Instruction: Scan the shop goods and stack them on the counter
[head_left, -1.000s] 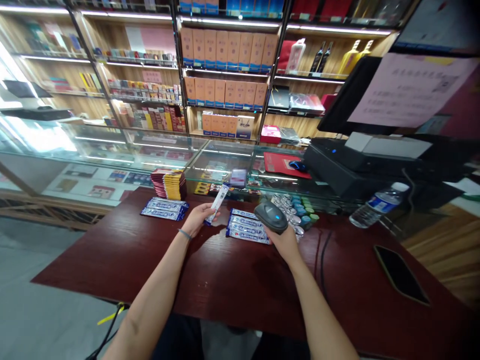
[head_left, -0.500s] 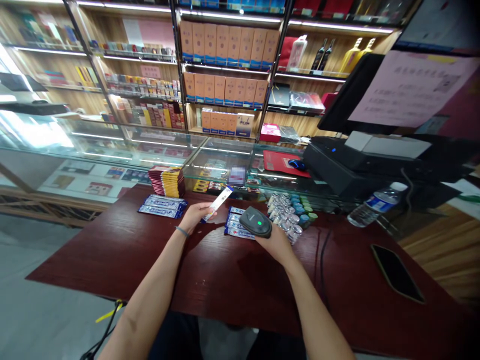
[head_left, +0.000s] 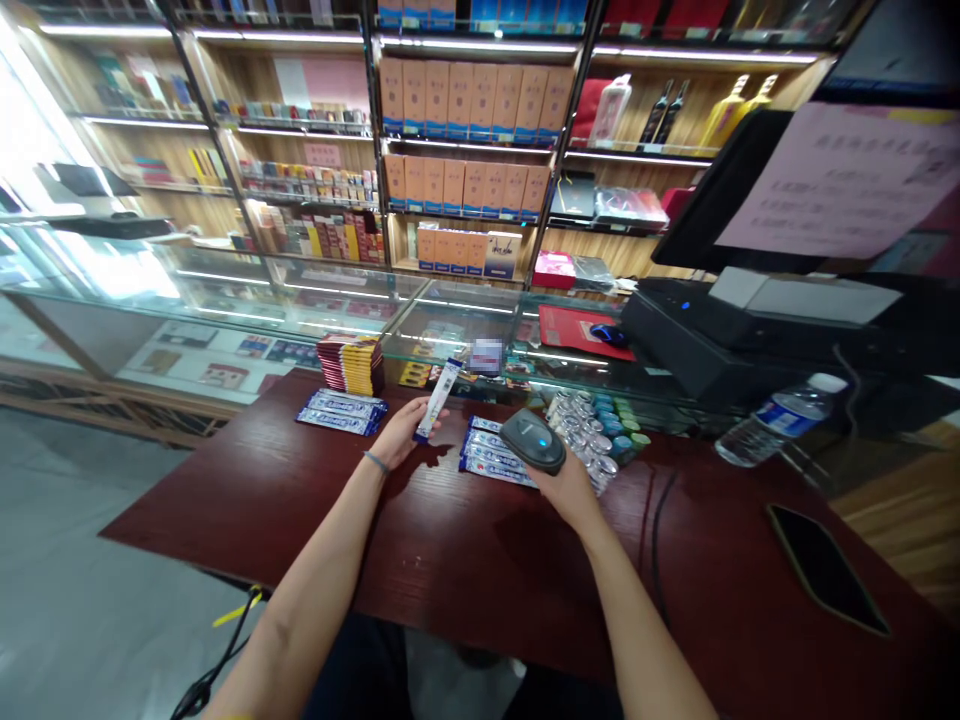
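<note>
My left hand [head_left: 403,432] grips a slim blue-and-white wrapped packet [head_left: 439,398] by its lower end, tilted up over the table. A dark handheld barcode scanner [head_left: 531,440], with a small blue light on top, is in my right hand [head_left: 568,487]; its handle is hidden by my fingers. Partly under the scanner lies a row of similar blue-and-silver packets [head_left: 480,462]. Another group of these packets [head_left: 341,411] rests to the left of my left hand. Just beyond my right hand stand several small cylinders with silver, blue and green ends [head_left: 596,430].
Red-and-yellow packs [head_left: 350,365] are stacked at the table's back left. A water bottle [head_left: 780,420] and a phone [head_left: 827,568] lie on the right, near a monitor [head_left: 720,190]. A glass display counter [head_left: 442,305] borders the dark red table [head_left: 247,480].
My left hand has turned the packet more upright. The scanner's light has gone from green to blue. The whole view has shifted slightly, so things appear further right.
</note>
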